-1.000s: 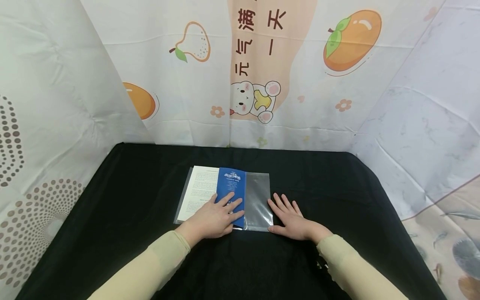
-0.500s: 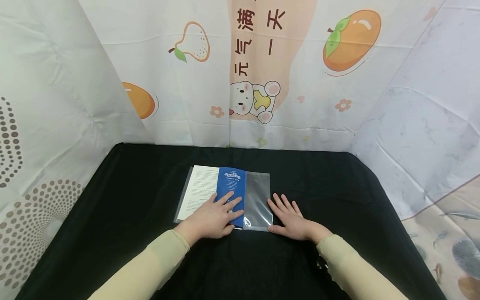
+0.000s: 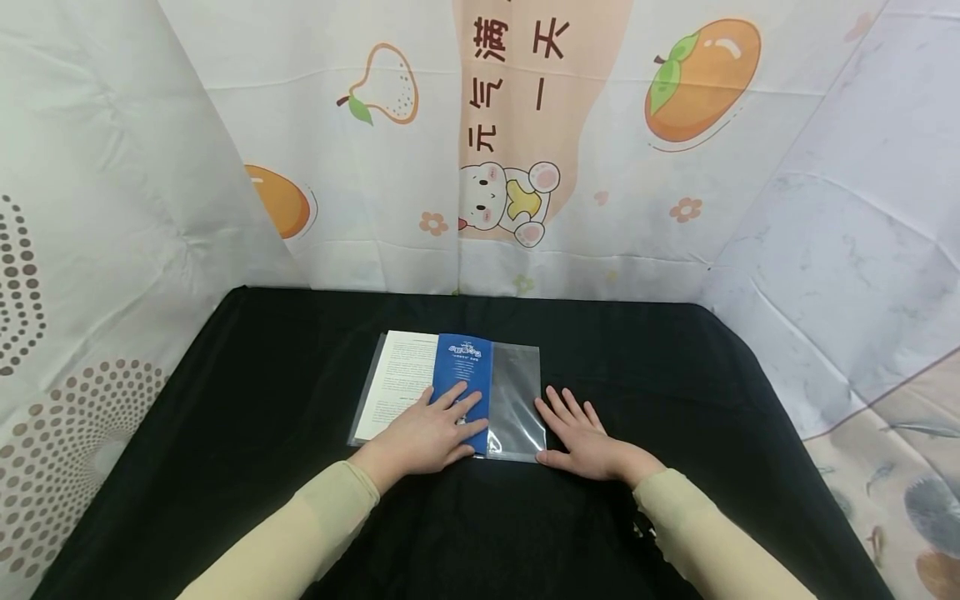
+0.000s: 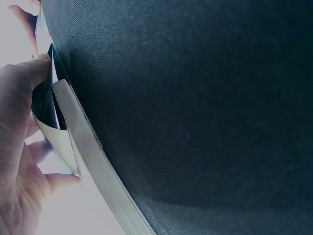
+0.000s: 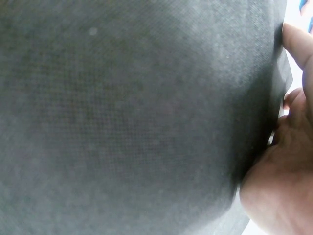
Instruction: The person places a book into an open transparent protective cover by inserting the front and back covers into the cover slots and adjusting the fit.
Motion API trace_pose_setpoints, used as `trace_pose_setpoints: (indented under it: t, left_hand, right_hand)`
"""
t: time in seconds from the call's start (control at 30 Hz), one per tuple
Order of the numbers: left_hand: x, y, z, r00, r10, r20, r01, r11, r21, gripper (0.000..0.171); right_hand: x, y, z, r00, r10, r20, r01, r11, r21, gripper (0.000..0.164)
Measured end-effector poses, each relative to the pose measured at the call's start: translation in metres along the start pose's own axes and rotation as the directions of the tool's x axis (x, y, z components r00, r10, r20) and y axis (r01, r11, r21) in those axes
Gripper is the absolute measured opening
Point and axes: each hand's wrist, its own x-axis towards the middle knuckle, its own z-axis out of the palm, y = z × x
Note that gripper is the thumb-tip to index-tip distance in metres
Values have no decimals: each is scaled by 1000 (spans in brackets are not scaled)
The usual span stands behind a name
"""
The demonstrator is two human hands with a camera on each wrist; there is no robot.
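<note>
An open book lies flat on the black cloth, with a page of print at left and a blue cover flap folded out beside it. Under it, a clear plastic book cover sticks out to the right. My left hand rests across the page and flap, fingers spread. In the left wrist view, the thumb touches the near edge of the flap, which bulges up beside the thick page block. My right hand lies palm down, fingers straight, its tips at the plastic's right edge.
The black cloth covers the table all round the book. Behind it hangs a white curtain with fruit prints, and further pale curtains close in the sides.
My left thumb has slid slightly right along the near edge of the blue flap. The right hand, book and plastic cover stay in place.
</note>
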Motion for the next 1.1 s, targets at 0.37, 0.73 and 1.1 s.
trace_pose_setpoints:
  t: [0.37, 0.73, 1.1]
  left_hand:
    - [0, 2, -1, 1000, -16, -25, 16, 1000, 6, 51]
    - [-1, 2, 0, 999, -15, -52, 16, 1000, 13, 51]
    - [-1, 3, -4, 997, -42, -68, 43, 999, 10, 53]
  right_hand:
    - [-4, -9, -9, 999, -37, 16, 37, 999, -16, 82]
    - [-5, -9, -10, 999, -42, 20, 42, 999, -2, 81]
    - [-5, -9, -9, 999, -42, 12, 42, 999, -1, 81]
